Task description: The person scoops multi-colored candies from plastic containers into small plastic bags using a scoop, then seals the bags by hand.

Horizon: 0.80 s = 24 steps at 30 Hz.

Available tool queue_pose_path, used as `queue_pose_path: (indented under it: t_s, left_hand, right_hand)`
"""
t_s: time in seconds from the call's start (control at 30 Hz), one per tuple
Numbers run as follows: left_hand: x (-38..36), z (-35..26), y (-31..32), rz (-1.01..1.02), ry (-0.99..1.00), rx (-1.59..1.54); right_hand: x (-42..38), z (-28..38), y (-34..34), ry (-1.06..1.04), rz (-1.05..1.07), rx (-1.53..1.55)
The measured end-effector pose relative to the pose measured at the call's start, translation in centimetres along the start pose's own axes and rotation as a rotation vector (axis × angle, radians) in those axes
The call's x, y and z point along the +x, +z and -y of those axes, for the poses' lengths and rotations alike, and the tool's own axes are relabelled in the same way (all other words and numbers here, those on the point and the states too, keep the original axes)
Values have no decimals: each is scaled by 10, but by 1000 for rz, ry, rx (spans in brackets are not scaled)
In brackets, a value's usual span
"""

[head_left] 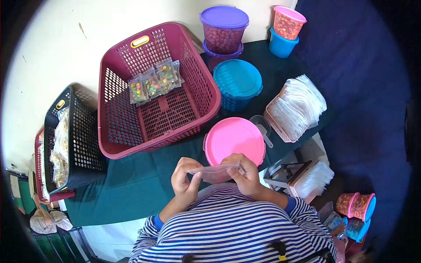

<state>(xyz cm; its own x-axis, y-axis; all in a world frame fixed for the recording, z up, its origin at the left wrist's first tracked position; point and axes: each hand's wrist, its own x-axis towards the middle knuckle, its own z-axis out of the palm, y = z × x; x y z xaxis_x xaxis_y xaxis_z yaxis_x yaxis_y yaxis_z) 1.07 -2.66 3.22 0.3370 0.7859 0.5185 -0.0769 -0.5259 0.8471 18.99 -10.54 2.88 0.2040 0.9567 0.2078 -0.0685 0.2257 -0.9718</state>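
Observation:
A clear plastic bag (215,174) is stretched between my two hands, close to my striped shirt. My left hand (186,177) pinches its left end between thumb and fingers. At the other end, my right hand (244,174) grips the bag the same way. Just beyond the hands lies the round pink lid (234,141) of a tub. A clear scoop (263,131) rests to the right of that lid. Farther right, a pink basket (279,128) holds a stack of clear bags (298,105).
A maroon basket (162,142) holds filled candy packets (153,83). Beside it stands a black basket (87,144) with packets. Blue (238,79) and purple (224,28) tubs stand at the back of the green-covered table (131,184). Other people are partly visible at lower left and lower right.

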Motion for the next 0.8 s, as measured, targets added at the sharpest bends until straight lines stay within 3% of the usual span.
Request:
queue_pose_path:
  t_s: [0.13, 0.2, 0.43, 0.63, 0.8]
  left_hand:
    - [2, 1, -2, -6, 79, 80]
    - [3, 0, -4, 20, 120, 122]
    - [6, -2, -8, 43, 158, 169]
    - [-1, 2, -4, 34, 14, 57]
    - [-3, 6, -6, -54, -19, 16]
  right_hand:
    - [-1, 5, -1, 60, 2, -8]
    - [1, 4, -1, -72, -36, -111]
    - [-1, 8, -3, -112, 20, -131]
    - [0, 10, 1, -155, -9, -182]
    - [-1, 4, 9, -61, -126, -118]
